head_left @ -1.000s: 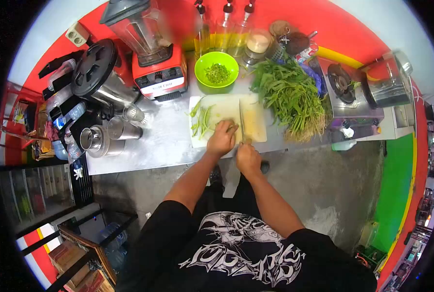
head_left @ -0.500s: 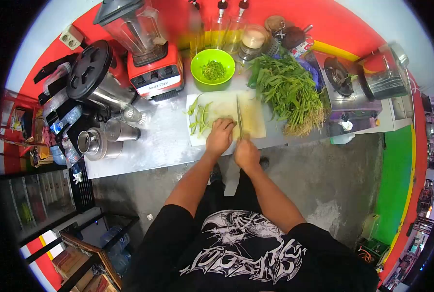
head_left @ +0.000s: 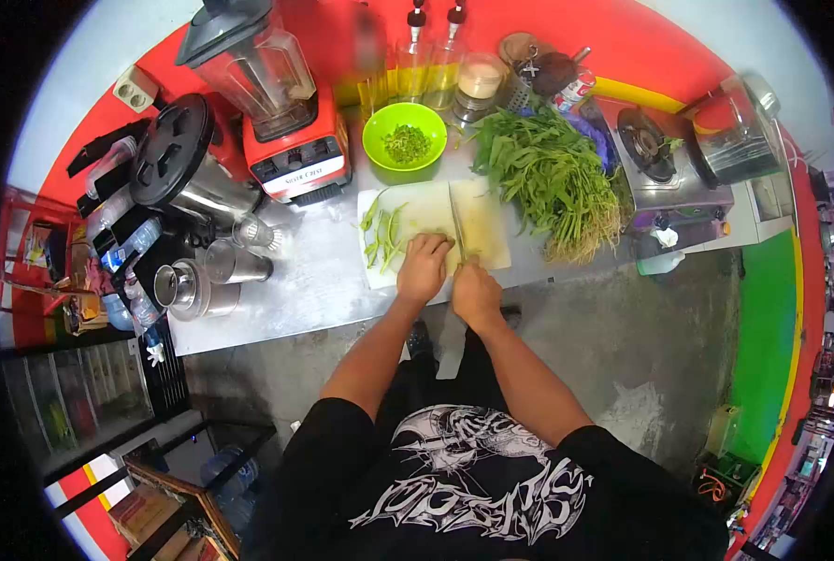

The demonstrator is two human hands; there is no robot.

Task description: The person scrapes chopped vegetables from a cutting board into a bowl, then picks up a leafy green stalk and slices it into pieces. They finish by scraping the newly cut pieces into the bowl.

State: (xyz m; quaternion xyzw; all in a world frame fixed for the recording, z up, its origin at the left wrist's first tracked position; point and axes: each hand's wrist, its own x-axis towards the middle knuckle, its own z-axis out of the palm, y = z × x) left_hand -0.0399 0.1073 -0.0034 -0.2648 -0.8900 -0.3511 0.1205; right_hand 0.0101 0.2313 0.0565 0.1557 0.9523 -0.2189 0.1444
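My right hand is wrapped round the handle of a knife, whose long blade points away from me over the white cutting board. Just left of the blade, my left hand presses down on the board with curled fingers. Whatever lies under those fingertips is mostly hidden. Several loose green stems and leaves lie on the board's left part. Behind the board stands a bright green bowl containing chopped greens. A big bunch of leafy greens with roots rests right of the board.
On the steel table, a red blender stands at the back left, near a large lidded steel pot and metal cups. Bottles and a jar line the wall. A gas stove is at right.
The view has shifted slightly. Both hands stay in nearly the same place on the board, and the knife blade leans a little further left at its tip.
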